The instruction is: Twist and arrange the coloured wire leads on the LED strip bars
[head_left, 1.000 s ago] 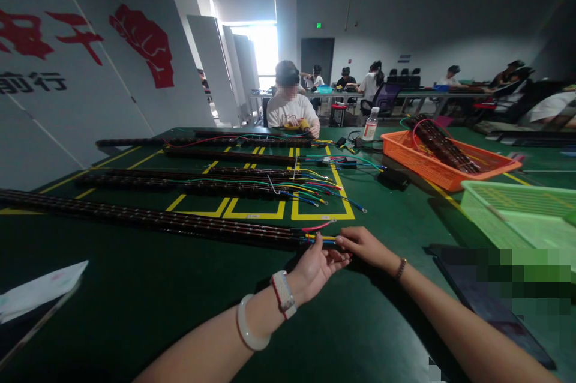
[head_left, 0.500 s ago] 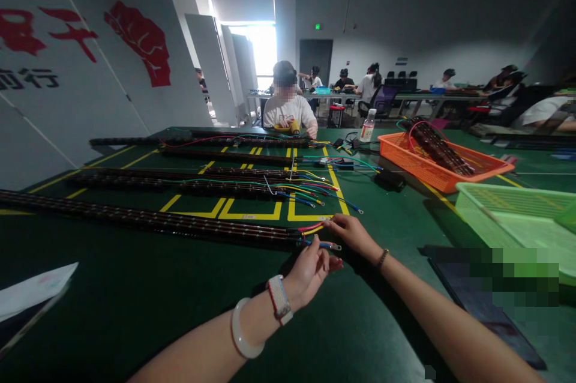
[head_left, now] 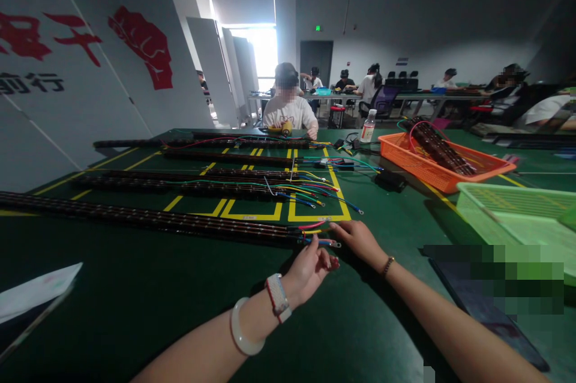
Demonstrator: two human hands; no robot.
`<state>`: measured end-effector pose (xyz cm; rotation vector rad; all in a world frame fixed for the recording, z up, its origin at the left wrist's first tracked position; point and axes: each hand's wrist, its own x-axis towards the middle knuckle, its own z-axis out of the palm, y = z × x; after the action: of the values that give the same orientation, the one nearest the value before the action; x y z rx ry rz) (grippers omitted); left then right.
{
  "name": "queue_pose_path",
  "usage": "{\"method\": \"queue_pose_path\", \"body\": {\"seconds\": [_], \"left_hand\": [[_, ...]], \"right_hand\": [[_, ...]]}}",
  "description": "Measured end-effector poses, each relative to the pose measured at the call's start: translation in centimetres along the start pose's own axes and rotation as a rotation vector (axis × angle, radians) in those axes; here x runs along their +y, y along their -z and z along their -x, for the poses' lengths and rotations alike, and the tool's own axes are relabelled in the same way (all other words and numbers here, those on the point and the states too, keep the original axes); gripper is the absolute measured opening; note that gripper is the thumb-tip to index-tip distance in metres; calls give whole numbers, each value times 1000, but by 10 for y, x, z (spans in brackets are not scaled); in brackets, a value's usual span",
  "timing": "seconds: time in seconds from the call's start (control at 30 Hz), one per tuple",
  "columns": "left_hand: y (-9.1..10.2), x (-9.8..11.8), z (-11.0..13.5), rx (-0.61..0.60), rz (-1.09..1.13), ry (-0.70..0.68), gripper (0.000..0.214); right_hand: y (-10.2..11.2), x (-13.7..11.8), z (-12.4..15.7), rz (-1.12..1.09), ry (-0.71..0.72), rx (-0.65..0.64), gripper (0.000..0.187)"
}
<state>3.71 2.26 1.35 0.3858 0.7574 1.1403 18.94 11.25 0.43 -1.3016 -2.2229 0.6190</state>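
Note:
A long dark bundle of rods (head_left: 193, 219) lies across the near side of the table, with coloured wires at its right end. Against the blue wire (head_left: 321, 243), with its metal ring terminal, my left hand (head_left: 308, 272) holds its thumb, its other fingers loosely curled below. From the right, my right hand (head_left: 357, 240) is closed with its fingertips at the end of the red wire (head_left: 315, 225). A yellow wire (head_left: 314, 232) runs just beneath, its tip close to those fingertips. What lies exactly between the fingertips is hard to see.
Several similar bundles (head_left: 225, 188) with wires lie farther back on yellow-taped markings. To the right stand an orange basket (head_left: 418, 167), a green basket (head_left: 490, 215), a bottle (head_left: 368, 126) and a dark flat panel (head_left: 477, 305). Across the table sits a person (head_left: 288, 110).
My right hand has shifted slightly right and down along the wire ends. My left hand stays nearly in place at the blue wire. The view has tilted a little.

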Motion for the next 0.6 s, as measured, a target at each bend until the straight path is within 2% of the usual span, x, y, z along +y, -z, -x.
{"method": "queue_pose_path", "body": {"seconds": [0.07, 0.13, 0.23, 0.33, 0.47, 0.6], "left_hand": [[1, 0, 0, -12, -10, 3, 50], [2, -1, -2, -26, -13, 5, 52], [5, -4, -6, -24, 18, -9, 47], [7, -6, -9, -25, 48, -26, 41], [5, -5, -6, -43, 3, -17, 46], [2, -4, 0, -95, -89, 29, 39]], "right_hand": [[4, -1, 7, 51, 51, 24, 58], [6, -2, 12, 78, 171, 64, 59], [4, -5, 17, 139, 416, 93, 51], [1, -6, 18, 191, 538, 122, 44], [-1, -4, 16, 200, 498, 179, 39], [-1, -1, 13, 251, 343, 209, 38]]}}
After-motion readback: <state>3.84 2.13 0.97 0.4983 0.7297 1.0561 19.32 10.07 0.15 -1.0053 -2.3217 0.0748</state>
